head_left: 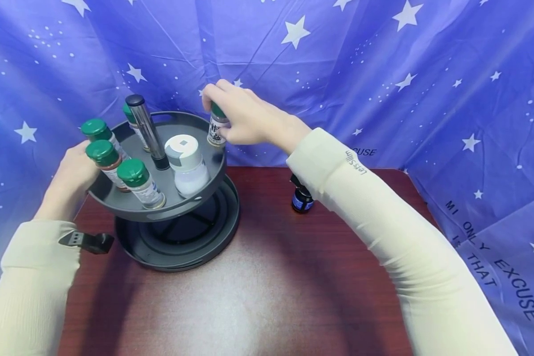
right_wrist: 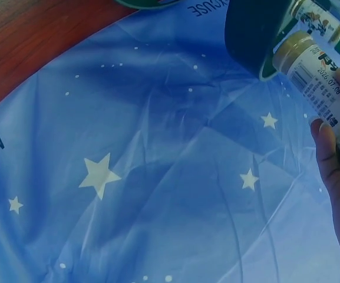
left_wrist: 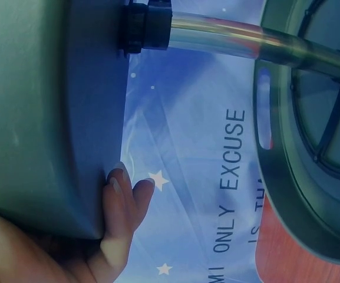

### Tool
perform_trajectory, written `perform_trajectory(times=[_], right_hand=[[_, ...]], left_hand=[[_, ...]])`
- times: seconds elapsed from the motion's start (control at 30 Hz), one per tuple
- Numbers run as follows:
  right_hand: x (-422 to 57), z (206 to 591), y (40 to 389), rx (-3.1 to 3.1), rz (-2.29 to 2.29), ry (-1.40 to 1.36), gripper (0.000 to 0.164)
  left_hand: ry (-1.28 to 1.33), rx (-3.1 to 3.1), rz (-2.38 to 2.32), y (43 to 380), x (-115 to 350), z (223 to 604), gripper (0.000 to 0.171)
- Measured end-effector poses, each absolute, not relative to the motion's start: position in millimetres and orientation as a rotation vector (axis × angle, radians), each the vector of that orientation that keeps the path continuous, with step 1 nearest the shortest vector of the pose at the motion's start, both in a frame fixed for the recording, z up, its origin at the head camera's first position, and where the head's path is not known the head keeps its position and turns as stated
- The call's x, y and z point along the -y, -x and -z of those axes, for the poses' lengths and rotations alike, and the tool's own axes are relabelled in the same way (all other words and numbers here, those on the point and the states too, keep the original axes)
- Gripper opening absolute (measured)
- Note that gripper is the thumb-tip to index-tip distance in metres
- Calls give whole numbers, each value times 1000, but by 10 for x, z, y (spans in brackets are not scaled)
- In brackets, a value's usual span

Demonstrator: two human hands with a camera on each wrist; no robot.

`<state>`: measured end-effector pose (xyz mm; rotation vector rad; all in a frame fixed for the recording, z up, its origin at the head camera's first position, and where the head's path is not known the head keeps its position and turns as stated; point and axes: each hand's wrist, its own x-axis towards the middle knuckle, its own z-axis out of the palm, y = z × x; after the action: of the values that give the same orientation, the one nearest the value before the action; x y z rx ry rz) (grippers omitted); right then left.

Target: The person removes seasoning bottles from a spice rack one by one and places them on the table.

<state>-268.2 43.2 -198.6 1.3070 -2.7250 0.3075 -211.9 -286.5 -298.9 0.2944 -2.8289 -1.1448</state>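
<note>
My right hand point(head_left: 251, 118) grips a green-capped spice jar point(head_left: 215, 131) at the back right rim of the upper tray. In the right wrist view, fingers pinch this labelled jar point(right_wrist: 320, 79) by its side. My left hand point(head_left: 68, 173) holds the left edge of the two-tier rack's upper tray point(head_left: 178, 207); the left wrist view shows its fingers point(left_wrist: 116, 206) curled beneath. Several green-capped spice jars point(head_left: 144, 185) stand on that tray, along with a white-lidded clear jar point(head_left: 190, 173) right of the metal centre post point(head_left: 148, 131). The upper tray is tilted.
Below, the rack's lower tray point(head_left: 222, 232) rests on the reddish-brown table point(head_left: 249, 296). A small dark jar with a blue label point(head_left: 301, 201) stands on the table, partly behind my right sleeve. A blue star-patterned curtain point(head_left: 267, 49) hangs behind and at the sides.
</note>
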Motion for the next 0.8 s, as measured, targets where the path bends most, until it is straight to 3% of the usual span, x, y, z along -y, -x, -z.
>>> perform_trajectory(times=[0.37,0.8], right_hand=[[-676,1900,2738,2752,-363,-1222,34],[-871,1866,2815,2822,-326,-1145,33]], left_hand=[[-326,2783,1230,2105,2839,2976,68],[-351,2780,1223,2102,2849,3056,30]])
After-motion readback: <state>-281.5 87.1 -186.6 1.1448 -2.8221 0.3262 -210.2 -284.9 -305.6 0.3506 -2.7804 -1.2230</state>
